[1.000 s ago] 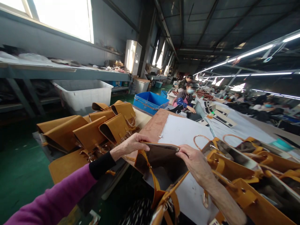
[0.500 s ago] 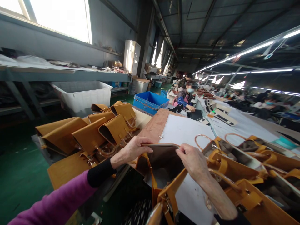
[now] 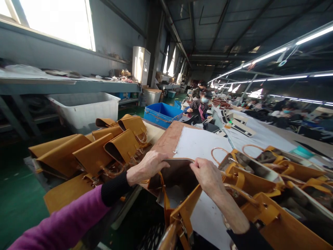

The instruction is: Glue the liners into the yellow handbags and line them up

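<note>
An open mustard-yellow handbag stands in front of me, its dark lining showing inside. My left hand pinches the left end of its far edge between thumb and fingers. At the right end of the same edge, my right hand grips with thumb and bent fingers. The edge is stretched between both hands. A strap with metal fittings hangs on the bag's near side, and the bag's lower part runs out of view.
Several finished-looking yellow bags lie at the left, and more open bags stand at the right. White paper covers the table. Beyond are a blue crate, a white bin and a seated co-worker.
My view has shifted slightly to the right. Both hands keep their hold on the bag's edge. The co-worker's arm has moved back from the table.
</note>
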The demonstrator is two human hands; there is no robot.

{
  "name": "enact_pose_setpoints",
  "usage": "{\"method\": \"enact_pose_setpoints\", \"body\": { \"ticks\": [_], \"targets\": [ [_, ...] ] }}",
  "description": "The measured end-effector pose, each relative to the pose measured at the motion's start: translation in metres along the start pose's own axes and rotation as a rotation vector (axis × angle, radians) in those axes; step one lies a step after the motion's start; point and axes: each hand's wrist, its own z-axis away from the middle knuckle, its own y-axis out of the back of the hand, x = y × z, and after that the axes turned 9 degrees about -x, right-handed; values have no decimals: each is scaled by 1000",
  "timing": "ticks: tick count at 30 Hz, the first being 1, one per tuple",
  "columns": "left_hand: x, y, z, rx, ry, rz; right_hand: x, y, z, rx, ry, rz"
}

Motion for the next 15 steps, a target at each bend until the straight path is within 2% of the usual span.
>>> {"method": "enact_pose_setpoints", "body": {
  "ticks": [5,10,15],
  "targets": [
    [6,1,2,2,72,-23,-3,0,2,-1,4,13],
    [22,6,-13,-41,141,-146,-5,2,3,5,-30,18],
    [41,3,-41,-91,-22,-205,-6,3,1,-5,-49,18]
  ]
}}
